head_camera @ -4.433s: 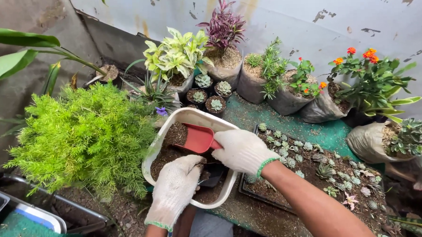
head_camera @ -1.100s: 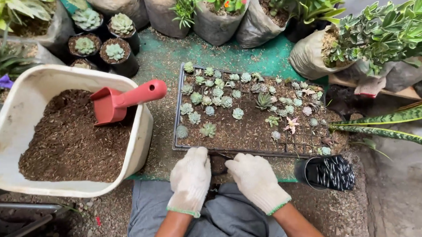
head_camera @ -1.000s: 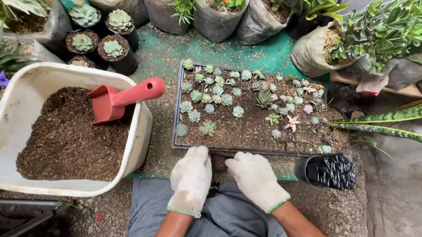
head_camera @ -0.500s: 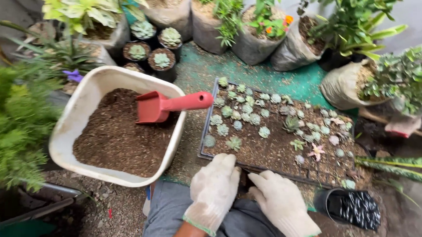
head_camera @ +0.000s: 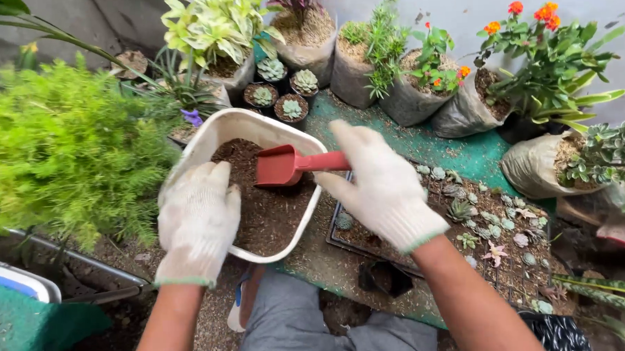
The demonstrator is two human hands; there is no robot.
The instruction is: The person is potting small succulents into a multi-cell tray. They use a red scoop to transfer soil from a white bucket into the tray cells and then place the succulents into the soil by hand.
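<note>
Fingers [head_camera: 356, 143] of right hand [head_camera: 381, 187] curled at red scoop [head_camera: 284, 165] handle, grip hidden behind glove, can't tell. Scoop blade rests on soil in white tub [head_camera: 217, 127]. Left hand [head_camera: 198, 221] fingers loosely together, flat on tub rim, steadying. Succulent tray [head_camera: 466, 218] just right.

Both gloved hands [head_camera: 198, 221] [head_camera: 382, 183] raised; fingers loose

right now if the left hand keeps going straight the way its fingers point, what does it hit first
Probably the near rim of the white tub. The left hand points up and slightly right, fingers about at that edge; past it lies the soil. Depth is unclear.
</note>
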